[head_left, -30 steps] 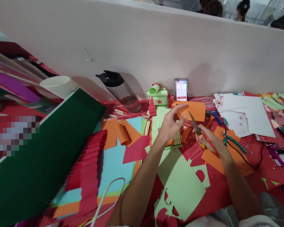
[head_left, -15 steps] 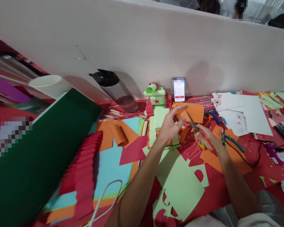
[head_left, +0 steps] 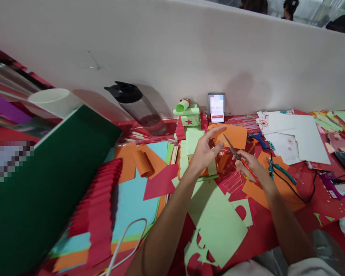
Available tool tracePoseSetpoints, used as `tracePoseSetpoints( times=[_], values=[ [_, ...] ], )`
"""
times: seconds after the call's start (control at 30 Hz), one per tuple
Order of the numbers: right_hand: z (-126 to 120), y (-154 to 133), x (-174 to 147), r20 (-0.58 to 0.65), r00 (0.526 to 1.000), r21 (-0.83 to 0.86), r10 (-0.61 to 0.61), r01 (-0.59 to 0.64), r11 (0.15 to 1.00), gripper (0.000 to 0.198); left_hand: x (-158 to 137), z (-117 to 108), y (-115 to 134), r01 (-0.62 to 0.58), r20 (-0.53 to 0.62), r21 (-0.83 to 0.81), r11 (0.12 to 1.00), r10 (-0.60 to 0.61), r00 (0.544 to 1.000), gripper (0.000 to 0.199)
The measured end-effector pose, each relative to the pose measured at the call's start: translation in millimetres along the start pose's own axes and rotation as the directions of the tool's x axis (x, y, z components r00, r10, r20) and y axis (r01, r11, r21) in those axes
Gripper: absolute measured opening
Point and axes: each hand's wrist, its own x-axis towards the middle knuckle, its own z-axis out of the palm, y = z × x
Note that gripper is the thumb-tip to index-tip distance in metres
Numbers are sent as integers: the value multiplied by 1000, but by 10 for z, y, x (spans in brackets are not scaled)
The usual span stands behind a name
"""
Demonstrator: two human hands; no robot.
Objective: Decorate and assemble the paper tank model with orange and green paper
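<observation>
On red table (head_left: 261, 235), front-right of upright smartphone (head_left: 217, 105), kept right hand (head_left: 255, 165) clamped around red-and-yellow scissors (head_left: 232, 149). Held left hand (head_left: 204, 152), front-left of smartphone, with thumb and forefinger apart. Swung blade tips leftward, nearer that gap; judged finger clearance reduced.

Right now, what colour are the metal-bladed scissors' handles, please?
Red and yellow handles, in the head view.

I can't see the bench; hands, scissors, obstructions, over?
Right hand gripping scissors. Left hand by orange sheet, hold unclear. Pliers beside right wrist.
</observation>
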Motion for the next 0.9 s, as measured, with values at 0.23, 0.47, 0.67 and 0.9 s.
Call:
tracePoseSetpoints(
  times=[0.23, 0.47, 0.67, 0.9],
  values=[
    [-4, 69, 33, -28, 999, -26, -18, 18, 1000, 44, 5, 9, -18, -15, -16, -4, 1000, 15, 1000, 47],
    [-16, 88, 39, -43, 998, -50, -47, 44, 998, 44, 3, 16, -15, 13, -41, -46, 999, -15, 999, 50],
    [-61, 137, 54, 33, 996, -35, -78, 79, 996, 56, -4, 5, 32, 25, -27, -21, 999, -26, 999, 50],
    [-63, 166, 49, 67, 996, 32, -58, 56, 998, 79, -6, -7, 42, 4, 21, -16, 1000, -4, 1000, 51]
  ],
)
